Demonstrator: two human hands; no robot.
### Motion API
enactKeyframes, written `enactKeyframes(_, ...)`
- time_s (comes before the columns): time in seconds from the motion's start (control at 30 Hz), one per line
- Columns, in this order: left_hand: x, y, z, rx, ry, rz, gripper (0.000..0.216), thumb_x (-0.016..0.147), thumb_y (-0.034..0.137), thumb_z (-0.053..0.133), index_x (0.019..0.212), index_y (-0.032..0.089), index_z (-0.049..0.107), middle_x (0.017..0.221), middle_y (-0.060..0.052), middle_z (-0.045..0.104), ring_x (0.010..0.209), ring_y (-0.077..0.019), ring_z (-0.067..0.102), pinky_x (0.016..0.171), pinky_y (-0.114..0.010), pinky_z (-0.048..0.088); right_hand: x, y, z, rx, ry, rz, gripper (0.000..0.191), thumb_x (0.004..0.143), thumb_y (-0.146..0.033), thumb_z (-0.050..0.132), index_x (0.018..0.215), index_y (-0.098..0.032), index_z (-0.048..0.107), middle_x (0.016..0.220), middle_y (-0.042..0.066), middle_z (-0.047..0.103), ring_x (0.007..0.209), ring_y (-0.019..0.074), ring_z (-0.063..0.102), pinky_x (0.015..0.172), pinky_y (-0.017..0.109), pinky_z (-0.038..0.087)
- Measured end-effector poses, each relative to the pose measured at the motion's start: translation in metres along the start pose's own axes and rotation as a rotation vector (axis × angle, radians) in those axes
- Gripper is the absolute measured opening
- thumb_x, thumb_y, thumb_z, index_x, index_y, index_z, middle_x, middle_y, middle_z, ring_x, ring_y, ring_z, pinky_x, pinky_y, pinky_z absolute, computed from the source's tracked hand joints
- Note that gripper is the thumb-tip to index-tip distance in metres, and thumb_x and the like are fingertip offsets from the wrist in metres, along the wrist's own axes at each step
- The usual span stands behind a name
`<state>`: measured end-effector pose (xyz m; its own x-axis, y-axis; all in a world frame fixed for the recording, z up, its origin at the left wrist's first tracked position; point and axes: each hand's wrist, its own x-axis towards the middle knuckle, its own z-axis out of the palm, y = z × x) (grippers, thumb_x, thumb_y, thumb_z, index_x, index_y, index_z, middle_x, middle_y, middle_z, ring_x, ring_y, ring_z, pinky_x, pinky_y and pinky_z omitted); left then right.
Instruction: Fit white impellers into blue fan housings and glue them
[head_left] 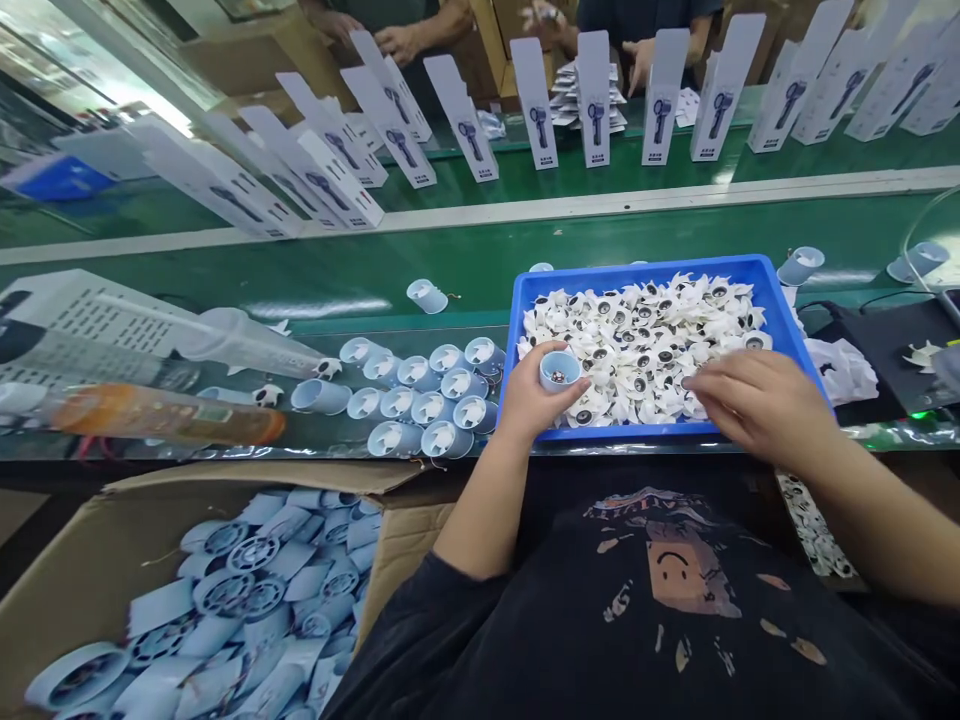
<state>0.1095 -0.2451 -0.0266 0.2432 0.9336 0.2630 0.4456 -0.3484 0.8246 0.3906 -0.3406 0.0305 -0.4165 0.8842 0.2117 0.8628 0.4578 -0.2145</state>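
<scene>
Housing point(559, 370) in left hand point(529, 402), right hand point(757, 400) on impellers point(645, 330) in tray point(525, 292)

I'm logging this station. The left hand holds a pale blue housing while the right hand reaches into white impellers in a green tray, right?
Not quite: the tray is blue, not green, as the head view shows. The left hand does hold the pale blue housing, and the right hand reaches into the white impellers.
</scene>
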Motion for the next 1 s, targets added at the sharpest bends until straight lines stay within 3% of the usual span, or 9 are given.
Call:
enactKeyframes(0.13,-0.001,0.002,-0.001,-0.006,-0.020,-0.012,0.047,0.066,0.038,0.080,0.106,0.021,0.061,0.111,-0.006,0.068,0.098,-0.0243,0.066,0.089,-0.038,0.053,0.036,0.007,0.029,-0.043,-0.365,0.066,0.010,0.085,-0.015,0.061,0.090,-0.019,0.069,0.094,0.006,0.065,0.084,0.0200,0.062,0.075,0.032,0.050)
enactKeyframes(0.27,-0.002,-0.002,0.002,-0.043,0.085,-0.067,0.051,0.067,0.039,0.080,0.109,0.021,0.056,0.104,-0.004,0.066,0.090,-0.0217,0.065,0.084,-0.038,0.053,0.048,0.009,0.042,-0.006,-0.470,0.210,0.012,0.080,-0.015,0.062,0.090,-0.014,0.066,0.092,0.009,0.063,0.084,0.0201,0.060,0.076,0.034,0.048)
enactKeyframes(0.43,-0.013,0.001,0.001,-0.099,0.214,0.019,0.063,0.062,0.035,0.083,0.114,0.022,0.049,0.114,-0.007,0.062,0.101,-0.0232,0.063,0.090,-0.038,0.052,0.040,0.006,0.030,0.290,-0.288,0.395,0.021,0.071,-0.030,0.064,0.084,-0.014,0.059,0.083,0.010,0.060,0.077,0.0205,0.056,0.077,0.038,0.048)
enactKeyframes(0.57,-0.032,0.023,-0.003,-0.105,-0.037,0.125,0.054,0.067,0.035,0.081,0.113,0.022,0.055,0.113,-0.009,0.067,0.102,-0.0263,0.066,0.092,-0.043,0.051,0.025,-0.011,0.015,0.779,-0.120,0.437,0.052,0.074,-0.064,0.046,0.099,-0.018,0.049,0.079,0.006,0.056,0.063,0.0159,0.054,0.063,0.032,0.049)
enactKeyframes(0.63,-0.040,0.038,-0.005,-0.049,-0.164,0.256,0.054,0.071,0.036,0.079,0.118,0.025,0.056,0.123,-0.009,0.067,0.114,-0.0289,0.063,0.105,-0.050,0.042,0.021,-0.024,0.015,0.982,-0.082,0.439,0.057,0.074,-0.072,0.041,0.096,-0.019,0.046,0.072,0.003,0.051,0.056,0.0138,0.051,0.057,0.031,0.049)
enactKeyframes(0.73,-0.047,0.054,-0.004,0.074,-0.235,0.382,0.055,0.076,0.036,0.074,0.126,0.026,0.053,0.128,-0.008,0.066,0.119,-0.0274,0.061,0.115,-0.053,0.030,0.018,-0.040,0.023,1.157,-0.041,0.425,0.057,0.074,-0.076,0.046,0.084,-0.020,0.045,0.063,0.000,0.046,0.050,0.0123,0.047,0.052,0.028,0.046)
enactKeyframes(0.83,-0.049,0.058,-0.001,0.172,-0.240,0.424,0.056,0.078,0.038,0.071,0.128,0.022,0.052,0.124,-0.009,0.069,0.111,-0.0256,0.065,0.110,-0.048,0.037,0.017,-0.050,0.026,1.182,0.038,0.389,0.051,0.076,-0.069,0.058,0.087,-0.020,0.053,0.066,0.001,0.052,0.056,0.0131,0.052,0.056,0.028,0.048)
enactKeyframes(0.9,-0.050,0.056,0.002,0.201,-0.211,0.453,0.055,0.079,0.040,0.070,0.128,0.019,0.052,0.124,-0.011,0.069,0.109,-0.0254,0.066,0.106,-0.046,0.040,0.016,-0.055,0.023,1.131,0.099,0.357,0.039,0.077,-0.055,0.068,0.093,-0.020,0.060,0.078,0.003,0.059,0.064,0.0133,0.055,0.062,0.028,0.049)
enactKeyframes(1.0,-0.051,0.049,0.007,0.202,-0.169,0.499,0.046,0.082,0.035,0.067,0.123,0.019,0.054,0.119,-0.009,0.071,0.108,-0.0236,0.067,0.108,-0.046,0.041,0.018,-0.062,0.017,0.840,0.159,0.214,0.019,0.079,-0.029,0.071,0.096,-0.021,0.070,0.090,0.005,0.062,0.072,0.0132,0.056,0.070,0.029,0.047)
